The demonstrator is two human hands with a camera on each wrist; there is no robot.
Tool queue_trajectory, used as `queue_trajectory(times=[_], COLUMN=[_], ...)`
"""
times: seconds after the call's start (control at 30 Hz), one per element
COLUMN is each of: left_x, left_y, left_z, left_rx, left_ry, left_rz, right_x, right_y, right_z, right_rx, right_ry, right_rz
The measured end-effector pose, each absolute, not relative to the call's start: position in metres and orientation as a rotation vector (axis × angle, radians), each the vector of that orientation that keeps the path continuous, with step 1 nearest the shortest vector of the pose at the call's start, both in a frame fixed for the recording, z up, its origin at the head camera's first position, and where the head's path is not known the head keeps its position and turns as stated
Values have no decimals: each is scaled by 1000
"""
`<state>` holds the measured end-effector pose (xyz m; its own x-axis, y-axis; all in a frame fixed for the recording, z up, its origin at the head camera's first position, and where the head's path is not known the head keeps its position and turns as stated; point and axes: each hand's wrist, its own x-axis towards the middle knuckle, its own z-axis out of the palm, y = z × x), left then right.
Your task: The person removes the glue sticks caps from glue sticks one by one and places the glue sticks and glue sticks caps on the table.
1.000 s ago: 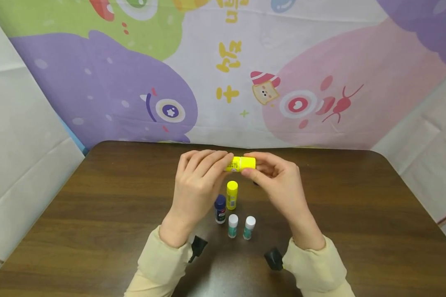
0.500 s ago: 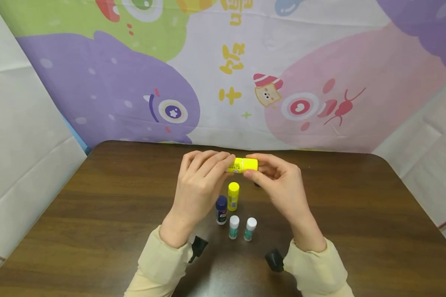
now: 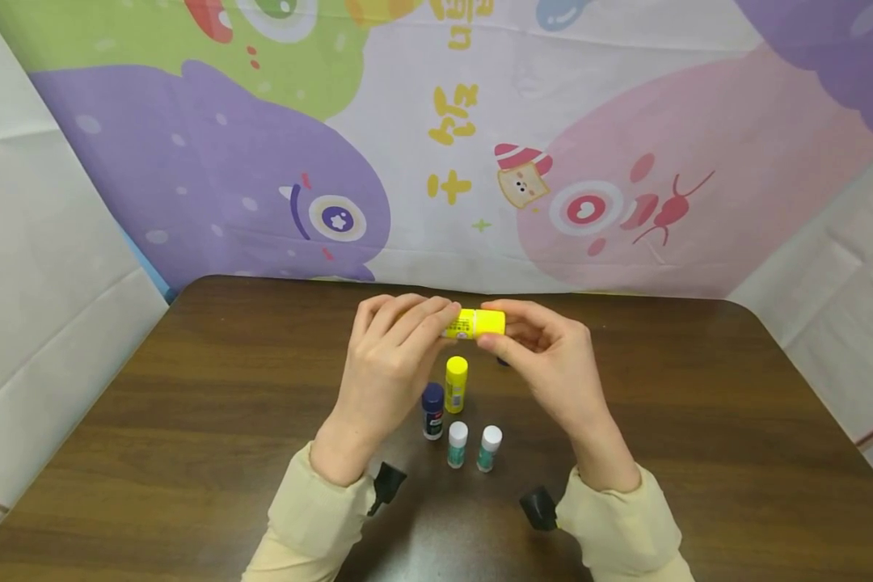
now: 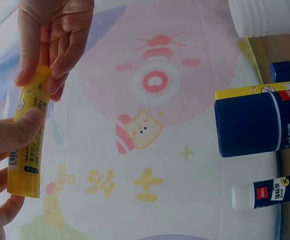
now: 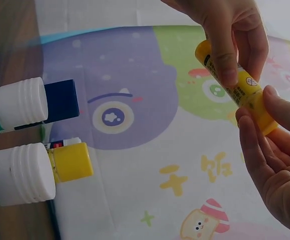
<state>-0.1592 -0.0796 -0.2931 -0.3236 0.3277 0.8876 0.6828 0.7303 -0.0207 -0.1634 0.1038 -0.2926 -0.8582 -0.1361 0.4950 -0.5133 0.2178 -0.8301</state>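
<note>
Above the far part of the table, both hands hold a yellow glue stick point(image 3: 467, 323), which lies sideways in the head view. My left hand point(image 3: 393, 347) grips its labelled body, with the thumb across the label in the left wrist view. Fingers and thumb of my right hand point(image 3: 549, 356) pinch the plain yellow cap point(image 5: 263, 119). The cap sits on the body, a thin seam between them. Below the hands stand a second yellow glue stick point(image 3: 456, 385), a navy-capped glue stick point(image 3: 432, 412) and two small white-capped glue sticks, one left point(image 3: 457, 445) and one right point(image 3: 491, 449).
Partly hidden behind the right hand is a small navy item point(image 3: 504, 360). A dark-labelled, white-capped glue stick point(image 4: 275, 194) shows in the left wrist view. The brown table point(image 3: 211, 420) ends at a cartoon-printed cloth point(image 3: 436, 242). Black wrist mounts point(image 3: 538, 509) stick out near the cuffs.
The head view has shifted slightly, so everything appears a little to the right of where it was. Both hands keep the same hold on the yellow glue stick.
</note>
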Motion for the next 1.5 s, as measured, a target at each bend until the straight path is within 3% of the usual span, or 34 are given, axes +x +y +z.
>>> queue_trajectory(times=[1.2, 1.5], left_x=[-158, -162], left_y=[-83, -98], left_z=[-294, -291], left_rx=[-790, -680], left_ry=[-1979, -1936], left_rz=[-523, -599], right_x=[-164, -169], right_y=[104, 130], right_z=[-293, -289], right_rx=[638, 534], right_ry=[-2199, -2108], right_rz=[1631, 1591])
